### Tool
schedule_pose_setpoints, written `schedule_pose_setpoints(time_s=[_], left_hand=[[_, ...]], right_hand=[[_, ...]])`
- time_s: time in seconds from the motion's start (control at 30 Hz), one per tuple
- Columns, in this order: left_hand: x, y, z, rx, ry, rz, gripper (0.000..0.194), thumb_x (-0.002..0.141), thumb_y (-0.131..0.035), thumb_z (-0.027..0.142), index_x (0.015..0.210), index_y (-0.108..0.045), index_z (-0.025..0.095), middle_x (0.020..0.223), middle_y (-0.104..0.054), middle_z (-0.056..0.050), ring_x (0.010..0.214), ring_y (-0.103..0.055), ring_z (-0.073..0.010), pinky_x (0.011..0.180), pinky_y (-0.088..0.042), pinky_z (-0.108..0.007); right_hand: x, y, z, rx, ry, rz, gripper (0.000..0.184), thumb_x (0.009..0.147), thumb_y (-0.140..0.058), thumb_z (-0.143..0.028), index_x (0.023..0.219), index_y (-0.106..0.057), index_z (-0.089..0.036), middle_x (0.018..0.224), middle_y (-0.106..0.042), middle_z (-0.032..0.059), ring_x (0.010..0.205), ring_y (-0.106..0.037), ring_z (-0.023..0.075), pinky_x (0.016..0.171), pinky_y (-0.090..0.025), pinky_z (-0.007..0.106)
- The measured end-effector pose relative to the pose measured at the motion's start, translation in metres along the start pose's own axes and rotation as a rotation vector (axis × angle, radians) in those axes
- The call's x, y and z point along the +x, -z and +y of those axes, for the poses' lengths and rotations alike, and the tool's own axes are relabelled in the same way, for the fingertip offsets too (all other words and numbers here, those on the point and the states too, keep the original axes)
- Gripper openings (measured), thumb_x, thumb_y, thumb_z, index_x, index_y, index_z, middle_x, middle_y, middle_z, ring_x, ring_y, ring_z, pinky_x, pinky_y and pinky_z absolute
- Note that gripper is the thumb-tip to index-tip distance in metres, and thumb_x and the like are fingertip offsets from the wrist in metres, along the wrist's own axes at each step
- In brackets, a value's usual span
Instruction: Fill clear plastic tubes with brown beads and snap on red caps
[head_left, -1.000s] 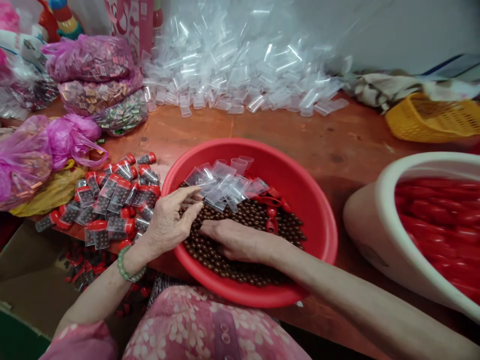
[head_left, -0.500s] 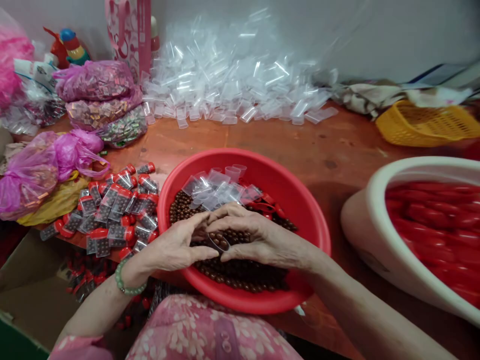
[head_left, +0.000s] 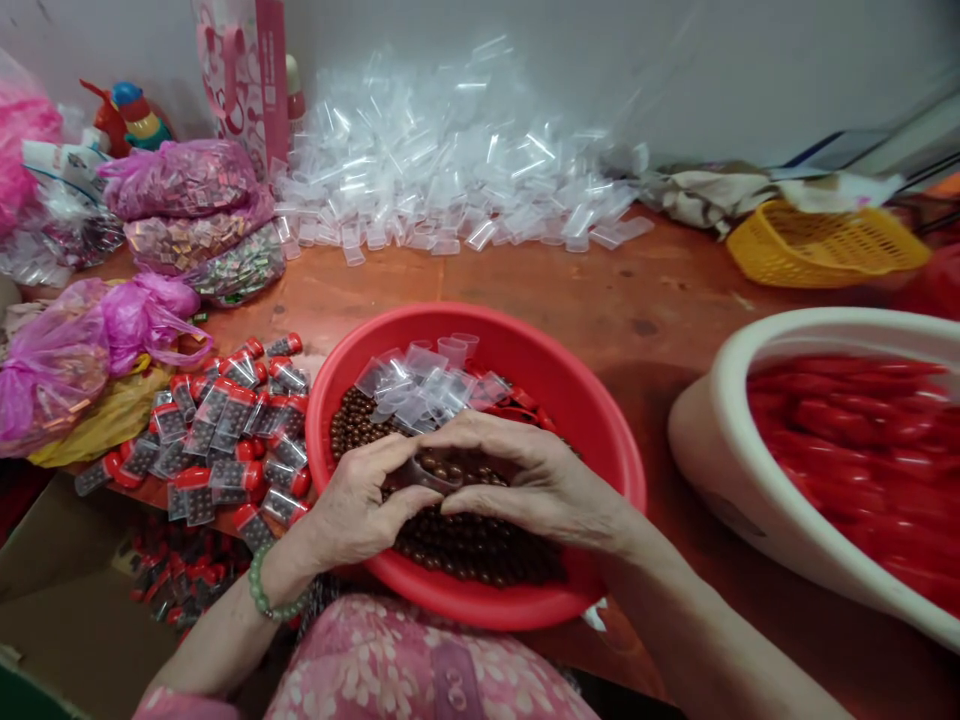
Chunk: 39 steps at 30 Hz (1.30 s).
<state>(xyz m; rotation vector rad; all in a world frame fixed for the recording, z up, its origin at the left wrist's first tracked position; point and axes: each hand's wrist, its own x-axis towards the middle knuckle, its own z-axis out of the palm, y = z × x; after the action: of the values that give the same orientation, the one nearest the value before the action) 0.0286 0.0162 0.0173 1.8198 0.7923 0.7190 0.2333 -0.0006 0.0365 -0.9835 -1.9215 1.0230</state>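
Over a red basin (head_left: 600, 410), my left hand (head_left: 367, 500) and my right hand (head_left: 525, 480) close around one small clear plastic container (head_left: 433, 476) from both sides. Its rim shows between my thumbs and fingers, while most of its body is hidden. Brown round beads (head_left: 480, 560) fill the basin below my hands. At the basin's far side, a heap of clear containers (head_left: 424, 385) lies on the beads, with some red caps (head_left: 525, 400) beside it. My left wrist wears a green bead bracelet.
Filled red-capped containers (head_left: 232, 420) are piled left of the basin, with more in a cardboard box (head_left: 67, 590) below. Plastic bags (head_left: 187, 180) stand at the back left. Clear containers (head_left: 450, 170) are heaped along the wall. A white tub (head_left: 697, 430) of red pieces and a yellow basket (head_left: 817, 265) are right.
The view has swung slightly right. The container's mouth has changed angle between my hands, and the beads within it show less clearly. Both hands keep their grip.
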Motion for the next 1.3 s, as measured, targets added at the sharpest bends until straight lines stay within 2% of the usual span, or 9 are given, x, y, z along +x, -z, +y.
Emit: schedule_pose_setpoints(time_s=[0.27,0.4,0.63,0.8,1.0,1.13,1.23,1.3], left_hand=[[0.002,0.002,-0.001,-0.058,-0.008,-0.027,0.035,0.084,-0.06,0.014,0.119,-0.064,0.016,0.099,-0.065,-0.006,0.093,-0.061,-0.0168,0.085,-0.046,-0.026],[0.003,0.001,-0.002,-0.069,0.0,-0.031,0.034,0.083,-0.059,0.011,0.116,-0.065,0.013,0.097,-0.065,-0.007,0.091,-0.06,-0.0172,0.084,-0.046,-0.027],[0.003,0.0,-0.002,-0.088,-0.003,-0.014,0.023,0.08,-0.061,0.009,0.102,-0.068,0.013,0.094,-0.066,-0.006,0.086,-0.059,-0.0153,0.08,-0.045,-0.026],[0.007,0.001,-0.002,-0.194,0.096,0.013,0.013,0.08,-0.063,0.014,0.093,-0.067,0.014,0.093,-0.066,-0.005,0.089,-0.06,-0.0163,0.085,-0.045,-0.029],[0.003,0.002,0.006,-0.367,0.191,-0.044,0.018,0.082,-0.062,0.016,0.1,-0.064,0.014,0.098,-0.067,-0.006,0.092,-0.062,-0.016,0.086,-0.047,-0.029],[-0.012,0.002,0.021,-0.287,0.108,-0.085,0.017,0.087,-0.058,0.014,0.103,-0.064,0.015,0.101,-0.07,-0.007,0.092,-0.065,-0.015,0.084,-0.049,-0.026],[-0.018,0.003,0.029,-0.313,0.093,-0.019,0.016,0.088,-0.059,0.017,0.103,-0.064,0.015,0.1,-0.07,-0.007,0.092,-0.067,-0.0146,0.082,-0.051,-0.024],[-0.017,0.002,0.029,-0.382,0.134,-0.031,0.015,0.088,-0.061,0.019,0.101,-0.065,0.015,0.099,-0.071,-0.007,0.091,-0.067,-0.0147,0.08,-0.052,-0.023]], right_hand=[[0.004,-0.006,0.001,0.008,-0.001,0.028,0.027,0.086,-0.065,-0.039,0.106,-0.067,-0.022,0.092,-0.067,0.0052,0.084,-0.063,0.0161,0.077,-0.052,0.03],[0.005,-0.01,0.0,0.039,-0.022,0.075,0.016,0.084,-0.069,-0.034,0.09,-0.064,-0.021,0.084,-0.064,0.0017,0.077,-0.06,0.0133,0.071,-0.049,0.026],[0.001,-0.013,0.003,0.051,-0.121,0.073,0.021,0.083,-0.069,-0.036,0.078,-0.057,-0.02,0.075,-0.056,-0.0005,0.069,-0.052,0.0129,0.063,-0.044,0.026],[-0.008,-0.009,0.004,0.069,-0.21,0.064,0.027,0.082,-0.068,-0.039,0.071,-0.05,-0.021,0.07,-0.051,-0.0019,0.065,-0.049,0.0128,0.061,-0.043,0.025],[-0.015,0.003,-0.006,-0.082,-0.226,-0.054,0.019,0.082,-0.069,-0.036,0.092,-0.062,-0.021,0.088,-0.065,0.0027,0.081,-0.061,0.0164,0.074,-0.049,0.028],[-0.027,0.022,-0.006,-0.183,-0.207,0.079,0.017,0.085,-0.065,-0.038,0.089,-0.063,-0.022,0.087,-0.068,0.0035,0.08,-0.063,0.0175,0.073,-0.05,0.028],[-0.041,0.041,0.002,-0.294,-0.292,0.192,0.018,0.085,-0.064,-0.04,0.086,-0.064,-0.022,0.082,-0.068,0.0027,0.073,-0.063,0.0171,0.068,-0.05,0.028],[-0.05,0.051,0.009,-0.377,-0.366,0.235,0.02,0.086,-0.062,-0.041,0.088,-0.064,-0.022,0.081,-0.069,0.0033,0.072,-0.063,0.0178,0.067,-0.051,0.029]])
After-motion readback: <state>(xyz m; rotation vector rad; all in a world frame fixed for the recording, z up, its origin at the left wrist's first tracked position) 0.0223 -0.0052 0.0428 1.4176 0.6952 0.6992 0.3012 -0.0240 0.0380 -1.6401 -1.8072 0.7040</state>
